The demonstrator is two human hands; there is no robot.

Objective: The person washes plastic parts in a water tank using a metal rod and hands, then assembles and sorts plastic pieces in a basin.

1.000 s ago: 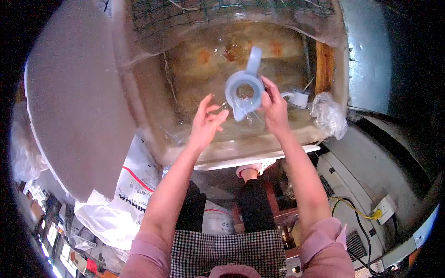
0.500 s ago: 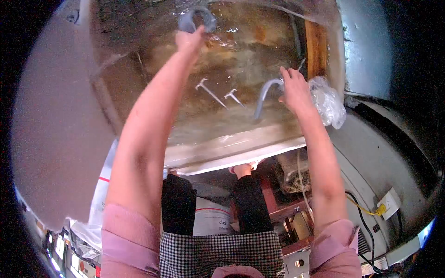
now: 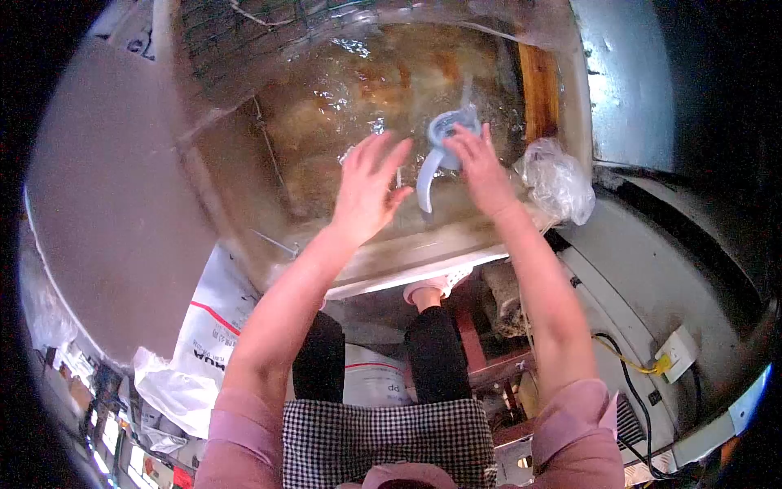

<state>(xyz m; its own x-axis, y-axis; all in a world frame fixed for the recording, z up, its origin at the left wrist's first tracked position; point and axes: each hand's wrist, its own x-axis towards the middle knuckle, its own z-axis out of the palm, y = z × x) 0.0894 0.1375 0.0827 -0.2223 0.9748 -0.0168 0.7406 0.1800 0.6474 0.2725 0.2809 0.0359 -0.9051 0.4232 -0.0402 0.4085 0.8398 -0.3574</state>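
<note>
Tub (image 3: 383, 259): brownish water (image 3: 326, 155), glinty from where I'm standing; clear bag (image 3: 560, 181) at right corner
Jug (image 3: 436, 156): bluish, over the water, handle (image 3: 426, 186) toward the near edge (image 3: 399, 276)
Left hand (image 3: 366, 191): fingers spread, near the jug
Right hand (image 3: 486, 175): clamped on the jug, apart from the left

The left hand (image 3: 371, 191) hovered, spread wide, left of the pitcher (image 3: 437, 130); the right hand (image 3: 486, 175) curved over it.
</note>
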